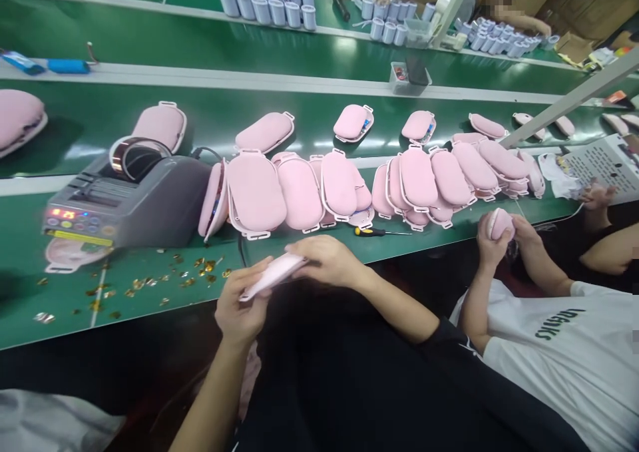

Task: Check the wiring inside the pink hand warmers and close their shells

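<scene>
Between my hands, just off the bench's front edge, I hold a pink padded oval case (275,273), tilted and seen nearly edge-on. My left hand (243,303) grips its near left end, fingers on one side and thumb on the other. At the far right end, my right hand (324,260) closes on the case. What lies inside it is hidden from me. Beyond my hands, a row of like pink cases (257,192) leans together along the bench. A yellow and black screwdriver (372,231) lies in front of them.
A grey tape dispenser (164,196) stands at left, with gold scraps (144,282) before it. More pink cases (267,131) lie on the green belt (309,116). At right, a co-worker's hands (494,239) hold another case. Lilac cylinders (269,9) stand across the line.
</scene>
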`<state>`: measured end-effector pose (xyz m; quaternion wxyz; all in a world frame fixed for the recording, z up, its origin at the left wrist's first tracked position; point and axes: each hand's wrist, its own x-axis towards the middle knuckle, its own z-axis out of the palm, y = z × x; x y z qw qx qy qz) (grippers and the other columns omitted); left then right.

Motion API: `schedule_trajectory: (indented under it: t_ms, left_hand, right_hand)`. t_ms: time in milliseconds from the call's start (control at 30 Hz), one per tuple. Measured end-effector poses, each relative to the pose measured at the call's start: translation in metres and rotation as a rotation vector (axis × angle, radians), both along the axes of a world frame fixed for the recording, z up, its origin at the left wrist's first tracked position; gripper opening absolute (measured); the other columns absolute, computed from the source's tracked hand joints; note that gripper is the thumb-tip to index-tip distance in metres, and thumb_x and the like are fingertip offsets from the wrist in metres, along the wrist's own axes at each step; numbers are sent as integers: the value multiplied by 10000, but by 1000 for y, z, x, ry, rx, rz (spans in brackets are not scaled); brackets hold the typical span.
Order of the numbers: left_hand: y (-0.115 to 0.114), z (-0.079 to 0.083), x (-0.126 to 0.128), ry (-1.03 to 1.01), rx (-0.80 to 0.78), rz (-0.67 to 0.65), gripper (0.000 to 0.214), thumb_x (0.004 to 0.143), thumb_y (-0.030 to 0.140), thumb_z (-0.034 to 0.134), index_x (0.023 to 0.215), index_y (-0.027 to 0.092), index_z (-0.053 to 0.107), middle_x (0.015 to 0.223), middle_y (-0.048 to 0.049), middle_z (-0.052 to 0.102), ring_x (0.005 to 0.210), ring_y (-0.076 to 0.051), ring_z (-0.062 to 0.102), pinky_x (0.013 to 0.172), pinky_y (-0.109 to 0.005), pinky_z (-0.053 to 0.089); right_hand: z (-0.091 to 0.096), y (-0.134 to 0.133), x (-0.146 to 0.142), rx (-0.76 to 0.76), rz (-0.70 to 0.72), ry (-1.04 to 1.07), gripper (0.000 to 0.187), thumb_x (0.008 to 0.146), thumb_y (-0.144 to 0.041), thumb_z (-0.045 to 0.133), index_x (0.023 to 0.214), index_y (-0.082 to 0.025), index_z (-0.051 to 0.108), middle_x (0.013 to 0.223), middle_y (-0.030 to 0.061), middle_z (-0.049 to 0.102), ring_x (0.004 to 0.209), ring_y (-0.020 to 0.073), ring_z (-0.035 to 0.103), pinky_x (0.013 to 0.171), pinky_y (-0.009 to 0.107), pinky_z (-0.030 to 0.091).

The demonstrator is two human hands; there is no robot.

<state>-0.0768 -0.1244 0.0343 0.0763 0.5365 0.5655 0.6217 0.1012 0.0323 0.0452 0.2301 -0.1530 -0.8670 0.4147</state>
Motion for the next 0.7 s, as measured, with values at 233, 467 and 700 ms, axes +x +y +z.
schedule_trajectory:
  t_ms: [233,467,700]
  left_hand:
    - [-9,19,-22,500,-184,104,371,937,219,832,1303,250,774,1198,-98,838,1125,-321,804,1032,-445,614]
    - [3,1,-9,605,3,263,322,902,49,833,1190,184,786,1045,-116,860,939,-269,831,901,-367,638]
    - [-5,-4,-15,577,-56,251,210,963,82,780,1153,170,768,1033,-119,854,944,-267,835,907,-373,647]
  right_hand:
    - [-29,4,2,-42,-64,20,451,983,-363,824,1396,-201,747,1392,120,783,1333,230,737,1200,371,563]
    - [-38,-12,-13,-29,-148,86,241,1035,-340,751,1236,-225,815,1281,88,831,1239,234,783,1163,395,608]
    - [-36,-9,-9,-13,-105,105,304,986,-371,823,1263,-245,809,1289,60,831,1223,222,789,1142,371,623]
